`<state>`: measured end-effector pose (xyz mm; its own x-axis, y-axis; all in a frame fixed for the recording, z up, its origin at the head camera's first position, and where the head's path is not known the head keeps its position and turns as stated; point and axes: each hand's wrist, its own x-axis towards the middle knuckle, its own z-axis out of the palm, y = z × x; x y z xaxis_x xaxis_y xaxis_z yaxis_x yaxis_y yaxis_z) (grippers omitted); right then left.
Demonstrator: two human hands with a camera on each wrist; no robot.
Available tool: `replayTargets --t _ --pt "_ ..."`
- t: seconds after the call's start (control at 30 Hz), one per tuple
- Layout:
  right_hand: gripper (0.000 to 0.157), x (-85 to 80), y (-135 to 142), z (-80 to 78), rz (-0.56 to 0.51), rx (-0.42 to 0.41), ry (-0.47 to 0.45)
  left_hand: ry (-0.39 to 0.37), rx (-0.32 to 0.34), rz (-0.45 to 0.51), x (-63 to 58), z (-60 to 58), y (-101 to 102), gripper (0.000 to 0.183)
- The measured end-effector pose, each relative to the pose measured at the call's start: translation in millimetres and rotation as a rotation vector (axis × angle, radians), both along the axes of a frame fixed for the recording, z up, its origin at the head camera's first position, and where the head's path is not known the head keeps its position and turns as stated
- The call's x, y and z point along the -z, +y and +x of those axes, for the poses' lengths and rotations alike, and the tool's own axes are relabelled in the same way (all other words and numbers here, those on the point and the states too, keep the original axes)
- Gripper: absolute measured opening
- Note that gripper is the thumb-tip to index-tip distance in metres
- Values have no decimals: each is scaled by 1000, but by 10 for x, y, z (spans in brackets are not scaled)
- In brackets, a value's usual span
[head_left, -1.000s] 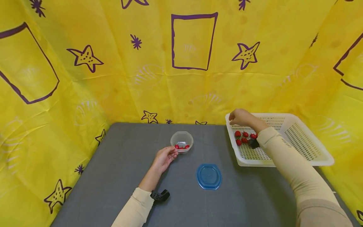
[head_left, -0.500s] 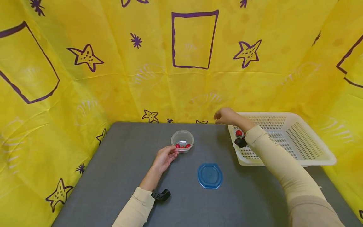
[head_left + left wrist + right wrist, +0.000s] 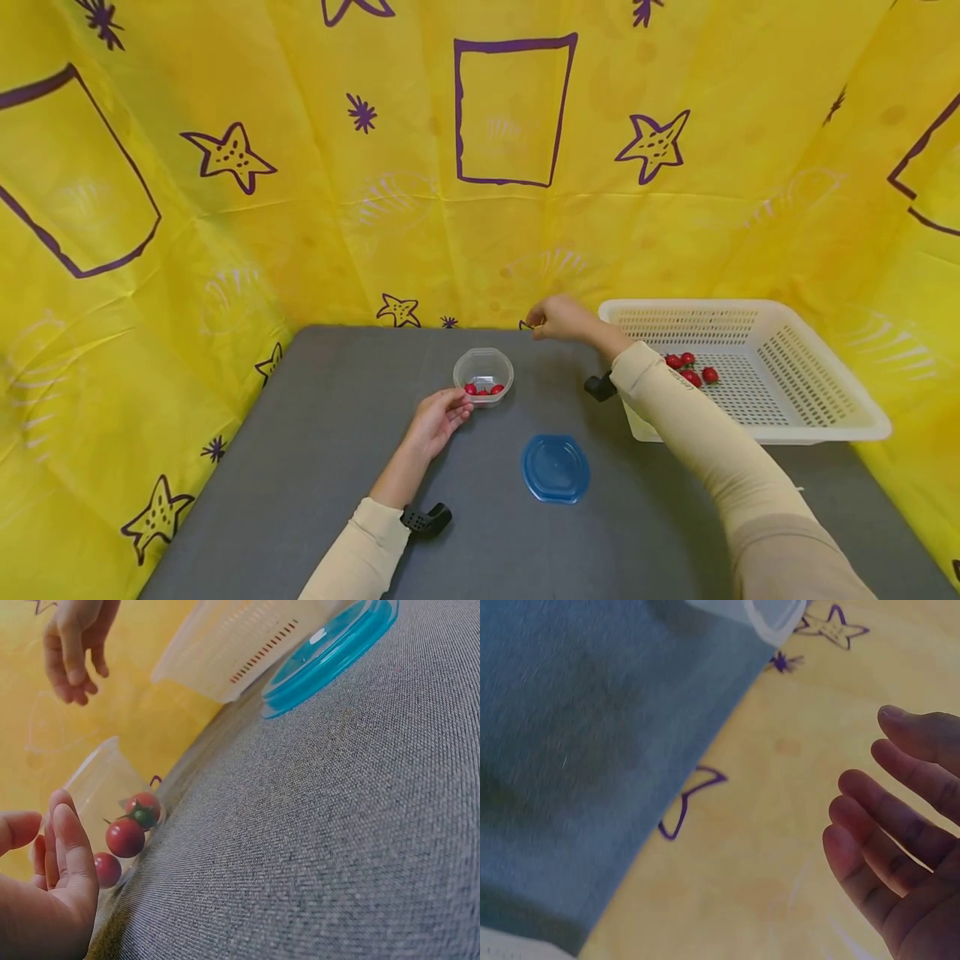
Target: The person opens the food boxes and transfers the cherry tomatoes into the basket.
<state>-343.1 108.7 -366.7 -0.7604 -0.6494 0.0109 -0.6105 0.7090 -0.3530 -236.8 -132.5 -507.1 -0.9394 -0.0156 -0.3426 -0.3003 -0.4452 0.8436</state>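
In the head view, a small clear plastic container (image 3: 483,367) with several cherry tomatoes (image 3: 483,390) inside stands on the grey table. My left hand (image 3: 437,419) is at its near left side, fingertips at the wall, fingers fairly straight; whether they touch is unclear. The left wrist view shows the cherry tomatoes (image 3: 125,837) through the clear wall beside that hand (image 3: 56,892). My right hand (image 3: 566,319) hangs in the air behind and right of the container. In the right wrist view its fingers (image 3: 874,847) are loosely bent, with nothing visible between them.
A white perforated basket (image 3: 817,367) stands at the right, with several cherry tomatoes (image 3: 690,377) near its left side, partly behind the right sleeve. A blue lid (image 3: 556,468) lies on the table (image 3: 315,467) in front of the container. Yellow patterned cloth (image 3: 315,233) hangs around the back and sides.
My right hand has moved left from above the basket's left end, out past its rim toward the container. The left hand, container and lid stay in place.
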Motion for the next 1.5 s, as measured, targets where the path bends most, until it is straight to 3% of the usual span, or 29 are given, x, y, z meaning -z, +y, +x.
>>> replayTargets --t 0.43,0.83,1.27,1.5 --pt "21 191 -421 75 6 -91 -38 10 10 -1 3 -11 -1 16" --pt "22 472 -770 153 -2 -114 -124 19 8 0 19 4 -6 7" --pt "18 817 -974 148 -3 -78 -132 44 24 38 -12 -21 -6 16" --pt "17 974 -1050 136 27 -104 -49 47 29 33 3 -6 -19 17"
